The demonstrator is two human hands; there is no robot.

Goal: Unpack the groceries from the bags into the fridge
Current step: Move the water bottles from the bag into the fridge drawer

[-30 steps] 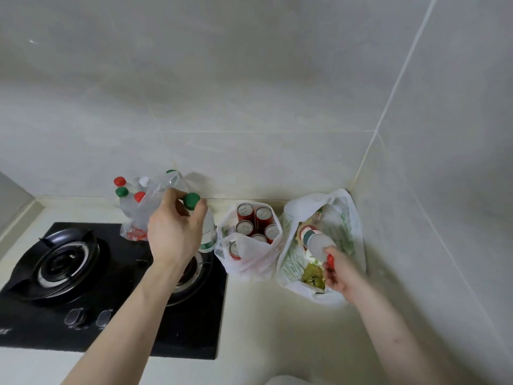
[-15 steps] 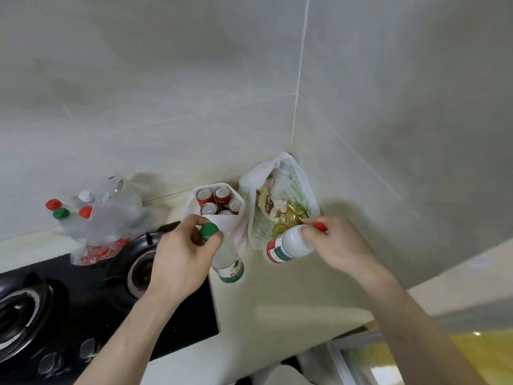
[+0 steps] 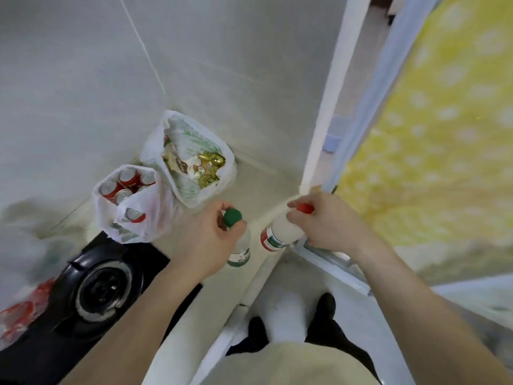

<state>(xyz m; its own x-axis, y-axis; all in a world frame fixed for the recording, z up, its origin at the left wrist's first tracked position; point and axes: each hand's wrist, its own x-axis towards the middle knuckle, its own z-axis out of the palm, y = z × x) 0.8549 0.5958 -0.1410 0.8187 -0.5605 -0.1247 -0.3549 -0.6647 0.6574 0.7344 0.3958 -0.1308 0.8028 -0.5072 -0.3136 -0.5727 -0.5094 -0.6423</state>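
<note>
Bottles hang by their necks from both my hands: left hand (image 3: 206, 240) grips the green-capped bottle (image 3: 238, 245), right hand (image 3: 327, 223) the red-capped bottle (image 3: 279, 236), with the can bag (image 3: 130, 209) and snack bag (image 3: 191, 159) on the surface (image 3: 261, 190) beyond my left grip.

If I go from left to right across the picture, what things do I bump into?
Stove burner → bag of red cans → bag of snacks → left hand holding the green-capped bottle → white red-capped bottle → right hand → yellow patterned panel.

Green-capped clear bottle (image 3: 238, 245), upright, held at neck; red-capped white bottle (image 3: 280, 234), tilted; cans bag (image 3: 130, 201), snack bag (image 3: 191, 162), open on table (image 3: 244, 190).
</note>
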